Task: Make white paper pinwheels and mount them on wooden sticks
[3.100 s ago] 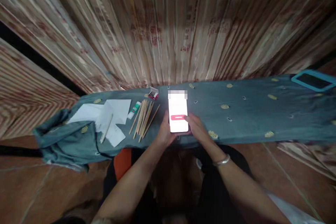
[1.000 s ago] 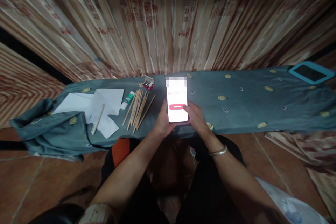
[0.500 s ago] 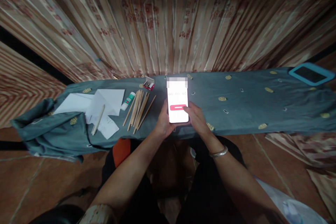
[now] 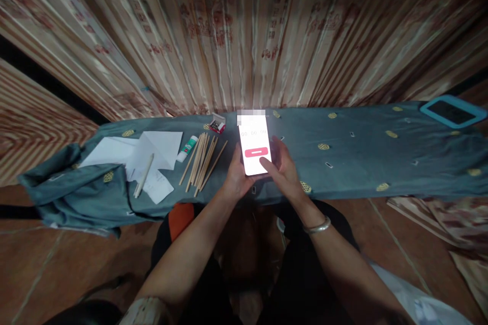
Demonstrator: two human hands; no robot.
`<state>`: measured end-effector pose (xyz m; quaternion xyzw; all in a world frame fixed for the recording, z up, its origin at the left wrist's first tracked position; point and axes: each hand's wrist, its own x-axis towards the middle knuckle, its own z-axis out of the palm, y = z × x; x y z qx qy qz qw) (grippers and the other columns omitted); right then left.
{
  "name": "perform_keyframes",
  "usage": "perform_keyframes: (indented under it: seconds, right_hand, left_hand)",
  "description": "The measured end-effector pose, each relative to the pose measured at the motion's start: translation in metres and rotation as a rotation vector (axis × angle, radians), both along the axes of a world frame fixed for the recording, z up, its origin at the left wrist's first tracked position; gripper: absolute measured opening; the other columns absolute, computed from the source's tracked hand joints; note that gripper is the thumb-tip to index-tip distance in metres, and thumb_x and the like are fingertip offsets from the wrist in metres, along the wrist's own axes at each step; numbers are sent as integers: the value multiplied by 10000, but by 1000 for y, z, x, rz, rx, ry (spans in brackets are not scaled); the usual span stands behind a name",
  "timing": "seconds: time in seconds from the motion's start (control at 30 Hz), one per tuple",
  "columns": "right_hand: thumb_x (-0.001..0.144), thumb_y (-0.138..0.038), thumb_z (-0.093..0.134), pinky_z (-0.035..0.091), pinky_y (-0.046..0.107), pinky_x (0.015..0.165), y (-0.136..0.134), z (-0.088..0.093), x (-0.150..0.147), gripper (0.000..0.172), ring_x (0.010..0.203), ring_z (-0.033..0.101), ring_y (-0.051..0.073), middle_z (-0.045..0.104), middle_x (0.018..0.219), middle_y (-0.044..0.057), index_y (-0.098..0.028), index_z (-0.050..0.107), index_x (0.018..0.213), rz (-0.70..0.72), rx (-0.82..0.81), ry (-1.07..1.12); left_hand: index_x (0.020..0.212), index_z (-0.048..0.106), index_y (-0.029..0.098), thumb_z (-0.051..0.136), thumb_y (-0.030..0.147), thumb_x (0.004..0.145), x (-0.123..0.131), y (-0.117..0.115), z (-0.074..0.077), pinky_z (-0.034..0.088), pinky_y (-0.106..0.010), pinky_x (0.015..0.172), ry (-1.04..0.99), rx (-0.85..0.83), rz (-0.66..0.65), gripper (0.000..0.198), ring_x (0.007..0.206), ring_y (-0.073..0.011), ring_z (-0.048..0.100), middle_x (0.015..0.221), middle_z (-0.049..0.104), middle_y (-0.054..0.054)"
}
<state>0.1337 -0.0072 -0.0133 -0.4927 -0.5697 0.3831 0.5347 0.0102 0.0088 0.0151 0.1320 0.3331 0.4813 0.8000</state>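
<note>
A smartphone (image 4: 253, 134) with a bright white screen, a row of zeros and a red button is upright over the middle of the cloth. My left hand (image 4: 237, 175) is closed around its lower left edge and bottom. At the lower right, my right hand (image 4: 284, 170) grips it too, the thumb lying over the screen just below the red button. Most fingers of both hands are hidden behind the phone.
Left of the phone lie wooden sticks (image 4: 202, 162), a glue stick (image 4: 187, 149), a small open box (image 4: 217, 123), white papers (image 4: 160, 147) and a white pen (image 4: 144, 175). A blue-framed tablet (image 4: 453, 111) rests at the far right of the grey-green cloth (image 4: 358, 157).
The phone has shifted slightly left and tilted. My right thumb has moved from the red button's right end to just below it. The view has dipped slightly.
</note>
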Motion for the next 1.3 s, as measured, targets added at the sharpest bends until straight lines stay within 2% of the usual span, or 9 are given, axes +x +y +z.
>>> perform_keyframes:
  seconds: [0.13, 0.23, 0.33, 0.53, 0.87, 1.1, 1.3]
  right_hand:
    - [758, -528, 693, 396, 503, 1078, -4, 2, -7, 903, 1312, 464, 316, 430, 1472, 180, -178, 278, 1479, -101, 13, -188]
    - [734, -559, 701, 302, 547, 1136, -6, 1, -13, 970, 1407, 327, 339, 309, 1540, 192, -169, 241, 1494, -171, 81, -324]
    - [744, -561, 688, 239, 555, 1166, -7, -2, -18, 990, 1446, 249, 334, 272, 1553, 200, -155, 202, 1505, -193, 147, -404]
    - [771, -543, 661, 244, 558, 1160, -7, -5, -23, 948, 1432, 285, 328, 313, 1531, 217, -136, 211, 1499, -181, 152, -426]
    - [780, -499, 653, 295, 539, 1143, -8, -6, -25, 894, 1401, 355, 329, 387, 1496, 225, -99, 260, 1476, -196, 132, -425]
    - [787, -414, 635, 357, 502, 1120, -8, -5, -27, 873, 1382, 402, 314, 384, 1503, 224, -80, 234, 1486, -188, 95, -416]
    - [753, -386, 663, 361, 510, 1117, -10, -4, -28, 905, 1375, 410, 325, 384, 1506, 221, -80, 236, 1489, -207, 83, -405]
  left_hand:
    - [1246, 616, 148, 313, 502, 977, 2, 4, -1, 553, -423, 876, -10, 55, 57, 538, 923, -272, 704, 982, 751, -112]
    - [1242, 620, 167, 308, 498, 980, 4, 6, -2, 545, -417, 893, -43, 92, 83, 525, 940, -269, 703, 983, 751, -105]
    - [1237, 620, 154, 271, 506, 985, 4, 7, 0, 549, -433, 889, -49, 95, 66, 557, 944, -275, 703, 974, 750, -110]
    - [1262, 600, 159, 300, 516, 979, 2, 6, 5, 556, -437, 872, -22, 76, 67, 546, 924, -270, 708, 1011, 744, -107]
    - [1274, 590, 132, 311, 494, 987, 5, 7, 1, 549, -419, 889, -58, 48, 120, 540, 907, -252, 713, 1002, 749, -104]
    - [1163, 648, 111, 348, 476, 981, 8, 6, 4, 554, -408, 884, -42, -36, 153, 506, 824, -238, 725, 818, 755, -73]
    - [1106, 672, 114, 369, 478, 973, 8, 4, 5, 553, -408, 881, -45, -37, 153, 492, 827, -239, 723, 856, 759, -85]
